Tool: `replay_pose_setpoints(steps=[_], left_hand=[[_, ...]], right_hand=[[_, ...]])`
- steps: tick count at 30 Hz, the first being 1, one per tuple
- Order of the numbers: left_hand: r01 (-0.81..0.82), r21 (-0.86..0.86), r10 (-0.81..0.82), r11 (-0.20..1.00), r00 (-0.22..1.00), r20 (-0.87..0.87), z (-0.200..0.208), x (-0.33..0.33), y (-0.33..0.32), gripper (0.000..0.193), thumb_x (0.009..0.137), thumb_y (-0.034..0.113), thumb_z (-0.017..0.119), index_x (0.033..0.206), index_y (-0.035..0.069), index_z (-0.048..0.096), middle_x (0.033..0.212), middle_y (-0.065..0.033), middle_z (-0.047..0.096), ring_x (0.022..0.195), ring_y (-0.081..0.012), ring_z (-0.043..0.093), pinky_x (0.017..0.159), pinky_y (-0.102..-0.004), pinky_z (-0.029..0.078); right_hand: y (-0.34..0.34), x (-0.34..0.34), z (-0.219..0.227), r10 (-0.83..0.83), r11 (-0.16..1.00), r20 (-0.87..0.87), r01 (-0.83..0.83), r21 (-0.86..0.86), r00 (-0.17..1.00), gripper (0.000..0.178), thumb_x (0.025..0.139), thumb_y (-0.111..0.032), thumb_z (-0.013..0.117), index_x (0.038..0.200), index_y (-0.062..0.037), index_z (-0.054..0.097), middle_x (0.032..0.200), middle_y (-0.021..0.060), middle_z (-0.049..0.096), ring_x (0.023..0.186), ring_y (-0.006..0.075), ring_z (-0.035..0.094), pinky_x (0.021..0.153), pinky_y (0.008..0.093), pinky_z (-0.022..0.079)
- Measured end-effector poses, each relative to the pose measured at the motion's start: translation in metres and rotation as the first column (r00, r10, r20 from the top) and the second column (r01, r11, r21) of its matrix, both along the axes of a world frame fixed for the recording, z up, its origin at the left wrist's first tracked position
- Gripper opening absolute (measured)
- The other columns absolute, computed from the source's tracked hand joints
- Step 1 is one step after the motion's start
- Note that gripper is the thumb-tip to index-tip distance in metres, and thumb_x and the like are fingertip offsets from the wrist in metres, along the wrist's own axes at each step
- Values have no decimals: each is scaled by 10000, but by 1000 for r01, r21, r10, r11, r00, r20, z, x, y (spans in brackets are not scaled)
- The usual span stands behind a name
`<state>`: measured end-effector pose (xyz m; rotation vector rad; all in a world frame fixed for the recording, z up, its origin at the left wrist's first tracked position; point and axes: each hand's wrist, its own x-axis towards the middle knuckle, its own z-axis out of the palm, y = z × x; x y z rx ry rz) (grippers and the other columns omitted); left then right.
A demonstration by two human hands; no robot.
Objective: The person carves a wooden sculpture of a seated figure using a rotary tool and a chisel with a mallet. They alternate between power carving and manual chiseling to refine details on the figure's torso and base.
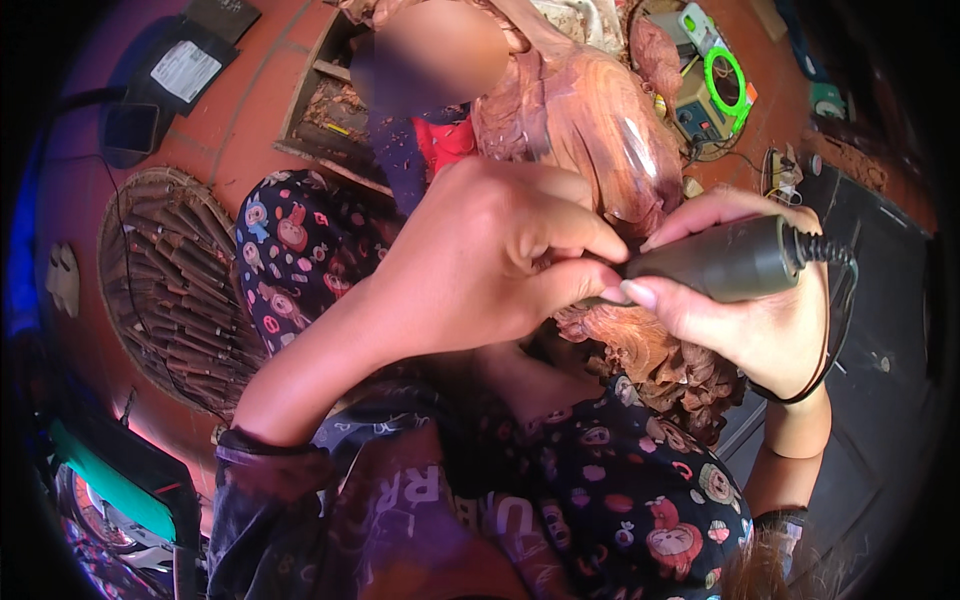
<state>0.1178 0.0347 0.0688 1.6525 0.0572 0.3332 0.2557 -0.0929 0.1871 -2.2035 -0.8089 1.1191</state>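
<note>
My right hand (745,335) grips a dark grey rotary tool handpiece (722,264), its coiled black cord leaving the rear end at the right. The nose of the handpiece points left. There my left hand (505,255) pinches with thumb and forefinger, meeting the right thumb. What lies between the left fingertips is mostly hidden; only a small dark part shows. Beyond and below both hands is a large reddish-brown wood carving (575,115), smooth and glossy at the top. Its lower part (650,350), near my knee, is rough and folded.
On the left, a round basket holds several wood-handled carving tools (190,300). A wooden crate (330,110) with shavings stands far left of the carving. Far right are a control box (702,118) and a green ring (724,85). A dark panel (870,420) lies right. Dark blue and red cloth (440,140) hangs near the carving.
</note>
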Motion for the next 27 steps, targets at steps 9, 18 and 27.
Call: replay_pose_setpoints(steps=[9, 18, 27], left_hand=[[-52, 29, 52, 998, 999, -7, 4, 0, 6, 172, 735, -13, 750, 902, 28, 757, 643, -3, 576, 553, -73, 491, 512, -251, 382], [-99, 4, 99, 995, 995, -10, -3, 0, 1, 195, 720, 7, 746, 914, 28, 759, 625, -4, 559, 536, -48, 473, 492, -243, 367], [-117, -101, 110, 988, 991, -73, -1, -1, 2, 201, 732, 16, 747, 931, 31, 760, 637, 23, 558, 533, -25, 419, 486, -228, 336]], right_hand=[[9, 9, -3, 167, 985, 69, -169, 24, 984, 203, 722, -65, 825, 853, 3, 685, 763, 42, 692, 670, 96, 641, 629, 225, 509], [13, 3, -6, 87, 996, 31, -88, 29, 996, 186, 749, -32, 802, 869, 13, 668, 716, 43, 679, 621, 87, 641, 562, 215, 501], [16, 1, -4, 49, 997, -4, -48, 62, 999, 159, 776, -24, 788, 861, 14, 660, 703, 53, 672, 599, 99, 638, 543, 222, 495]])
